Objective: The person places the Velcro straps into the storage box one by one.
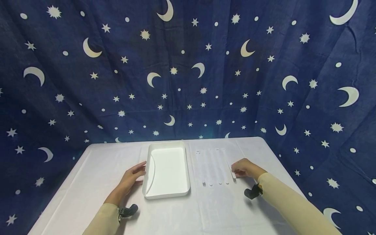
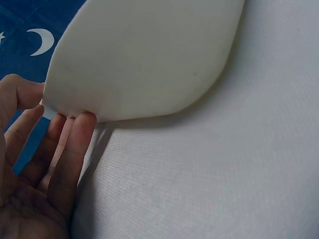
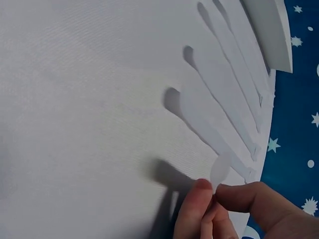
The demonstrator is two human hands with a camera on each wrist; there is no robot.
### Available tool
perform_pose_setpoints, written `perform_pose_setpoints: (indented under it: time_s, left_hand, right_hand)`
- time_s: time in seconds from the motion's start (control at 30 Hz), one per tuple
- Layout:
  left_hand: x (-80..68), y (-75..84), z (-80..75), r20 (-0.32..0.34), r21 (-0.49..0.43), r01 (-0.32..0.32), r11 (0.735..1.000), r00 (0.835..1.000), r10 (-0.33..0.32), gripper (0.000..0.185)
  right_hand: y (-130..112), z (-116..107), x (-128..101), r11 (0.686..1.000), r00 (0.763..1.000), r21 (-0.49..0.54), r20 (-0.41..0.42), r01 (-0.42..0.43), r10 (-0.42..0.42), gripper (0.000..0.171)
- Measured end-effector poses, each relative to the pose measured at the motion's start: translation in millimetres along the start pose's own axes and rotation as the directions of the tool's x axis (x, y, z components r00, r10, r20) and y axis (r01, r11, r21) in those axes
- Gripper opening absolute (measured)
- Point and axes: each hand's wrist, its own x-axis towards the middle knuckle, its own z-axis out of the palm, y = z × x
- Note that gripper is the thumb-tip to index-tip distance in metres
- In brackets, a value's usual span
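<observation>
At the left side of a shallow white tray (image 1: 165,196) is my left hand (image 1: 130,178), its fairly straight fingers touching the outer wall and its thumb at the rim. In the left wrist view that tray wall (image 2: 144,64) rises beside the fingertips. My right hand (image 1: 245,168) pinches a slim white strip (image 1: 230,169) between thumb and fingers. A rounded, spoon-like end (image 3: 220,169) of it shows past the fingertips, raised over the tablecloth. To the left of this hand, several similar slender white pieces (image 3: 202,119) lie side by side.
A white cloth (image 1: 217,212) covers the table, so the white pieces barely stand out. Inside the tray, a curved white ridge (image 1: 151,174) runs along the left wall. A dark blue curtain (image 1: 188,81) with moons and stars hangs behind and to the right.
</observation>
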Motion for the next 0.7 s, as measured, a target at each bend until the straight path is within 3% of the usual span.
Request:
perform_pose_setpoints:
  time_s: [0.17,0.3,0.53,0.7]
  left_hand:
    - [-0.2,-1.4,0.6,0.001,-0.005,0.003,1.0,1.0,-0.003,0.064]
    - [-0.3,-2.3,0.7,0.002,-0.004,0.0,1.0,1.0,0.0,0.063]
    - [-1.2,-0.3,0.2,0.002,0.006,0.001,1.0,1.0,-0.001,0.063]
    - [-1.4,1.5,-0.2,0.007,0.0,-0.001,1.0,1.0,0.001,0.064]
  right_hand:
    - [-1.4,-4.2,-2.7,0.998,0.995,0.058,0.098,-0.006,0.0,0.032]
    - [-3.7,-5.3,-3.8,0.989,0.989,0.134,0.145,-0.057,0.038,0.04]
    - [-5.6,-7.8,-4.9,0.98,0.974,0.188,0.225,-0.063,0.019,0.023]
    - [-10.4,-9.1,-7.2,0.969,0.968,0.231,0.248,-0.084,0.025,0.034]
